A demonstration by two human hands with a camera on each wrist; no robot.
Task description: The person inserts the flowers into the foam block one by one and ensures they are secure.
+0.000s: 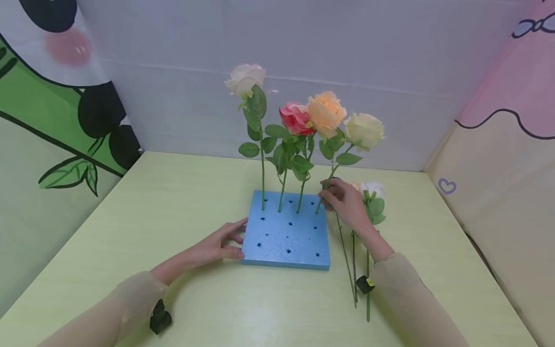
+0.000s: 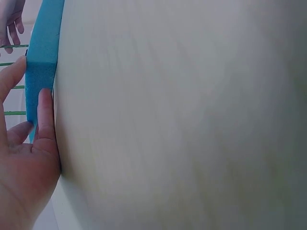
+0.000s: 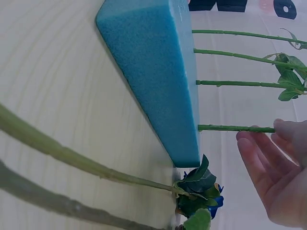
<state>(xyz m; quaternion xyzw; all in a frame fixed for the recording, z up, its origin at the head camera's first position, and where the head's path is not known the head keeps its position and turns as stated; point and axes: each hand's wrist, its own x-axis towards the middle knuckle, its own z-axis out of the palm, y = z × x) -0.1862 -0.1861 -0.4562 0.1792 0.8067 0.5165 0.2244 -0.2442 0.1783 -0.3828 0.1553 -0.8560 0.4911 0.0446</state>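
A blue foam block with rows of holes lies flat on the table, and several artificial roses stand in its back part. They include a pale pink rose, a red-pink rose, a peach rose and a cream rose. My right hand pinches the cream rose's stem between thumb and fingers; the stem's lower end is in the block. At the block's left side, my left hand touches the edge with thumb and extended fingers, seen close up in the left wrist view.
More roses lie on the table right of the block, including a white rose and a dark blue rose, their stems pointing toward me. Printed cloth walls enclose the table at the back and sides.
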